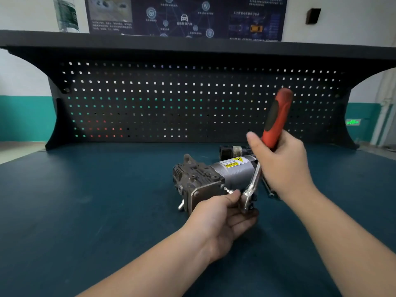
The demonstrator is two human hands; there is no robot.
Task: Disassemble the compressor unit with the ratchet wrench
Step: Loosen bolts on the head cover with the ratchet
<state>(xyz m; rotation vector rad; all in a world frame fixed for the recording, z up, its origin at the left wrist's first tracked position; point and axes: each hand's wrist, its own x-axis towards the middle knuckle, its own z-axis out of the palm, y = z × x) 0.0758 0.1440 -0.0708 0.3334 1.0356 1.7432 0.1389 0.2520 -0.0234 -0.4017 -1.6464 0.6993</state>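
Bench: dark teal workbench top [85,211] with a black perforated metal pegboard [171,103] standing along the back edge.
Compressor: grey metal compressor unit [214,176], dark ribbed block on its left end and a silver cylinder with a yellow warning sticker on the right, lying on its side about mid-bench, a bit right of centre.
Wrench: ratchet wrench with a red-and-black rubber handle and shiny steel shank [276,125], tilted with the handle up and to the right, head down at the compressor's near corner.
Right hand: right hand [282,166] wrapped around the lower part of the red handle, thumb sticking out to the left, so yeah, gripping the wrench.
Left hand: left hand [222,217] palm-up just below the wrench head, fingers curled loosely under it, thumb and fingertips at a small silver bolt [228,190] poking out of the compressor. Can't really tell if it's pinching the bolt or just touching it.
Other bits: thin dark metal rods [270,190] lying on the bench just behind the right wrist, right beside the compressor.
Behind: dark blue poster [184,16] on the wall above the shelf.
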